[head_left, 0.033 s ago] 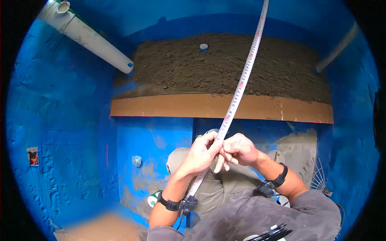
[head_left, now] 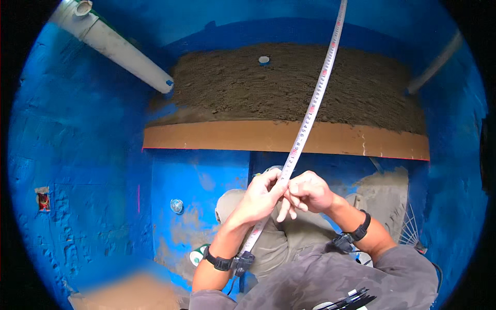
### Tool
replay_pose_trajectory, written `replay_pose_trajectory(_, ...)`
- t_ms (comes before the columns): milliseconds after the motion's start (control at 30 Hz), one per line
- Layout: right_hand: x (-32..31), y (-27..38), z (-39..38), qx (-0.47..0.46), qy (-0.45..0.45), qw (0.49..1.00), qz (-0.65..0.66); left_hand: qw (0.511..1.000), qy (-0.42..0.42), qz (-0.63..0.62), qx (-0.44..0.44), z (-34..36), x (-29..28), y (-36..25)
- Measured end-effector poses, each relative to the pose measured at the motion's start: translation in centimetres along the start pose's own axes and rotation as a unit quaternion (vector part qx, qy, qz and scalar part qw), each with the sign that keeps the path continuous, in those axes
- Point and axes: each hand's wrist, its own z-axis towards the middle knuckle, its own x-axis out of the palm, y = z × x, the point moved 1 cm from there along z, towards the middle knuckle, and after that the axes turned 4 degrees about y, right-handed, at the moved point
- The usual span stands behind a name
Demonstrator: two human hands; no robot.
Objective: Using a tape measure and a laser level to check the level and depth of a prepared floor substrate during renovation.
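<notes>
A long white measuring tape [head_left: 325,72] runs from the top edge down between my hands and on beneath my left forearm. My left hand [head_left: 261,199] grips it, with thumb and fingers closed round the strip. My right hand [head_left: 310,191] touches my left one at the tape, its index finger and thumb closed on the strip and the other fingers curled loosely. Both wrists wear black straps with small devices. Beyond my hands a brown board strip [head_left: 206,135] edges a raised bed of rough grey mortar [head_left: 217,82], with a small white pipe end [head_left: 263,60] in it.
Blue-coated walls [head_left: 88,144] surround me. White pipes [head_left: 119,54] [head_left: 434,62] stand at both far corners. An open wiring box [head_left: 44,199] is in the left wall, a round drain [head_left: 176,206] lies low left. My bent grey-trousered legs [head_left: 268,243] are below my hands.
</notes>
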Motion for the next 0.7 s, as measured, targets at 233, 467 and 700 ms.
replay_pose_trajectory(233,-0.7,1.1,-1.1,0.032,-0.055,0.995,-0.075,0.992,-0.076,0.073,0.062,-0.5,-0.5,0.9)
replay_pose_trajectory(467,-8.9,-1.3,-8.5,0.124,-0.257,0.906,-0.311,0.965,-0.236,0.107,0.048,-7.4,-4.1,-6.9)
replay_pose_trajectory(700,-19.2,-15.9,-18.2,0.207,-0.378,0.720,-0.544,0.827,-0.508,0.238,0.041,-19.6,-10.6,-2.7)
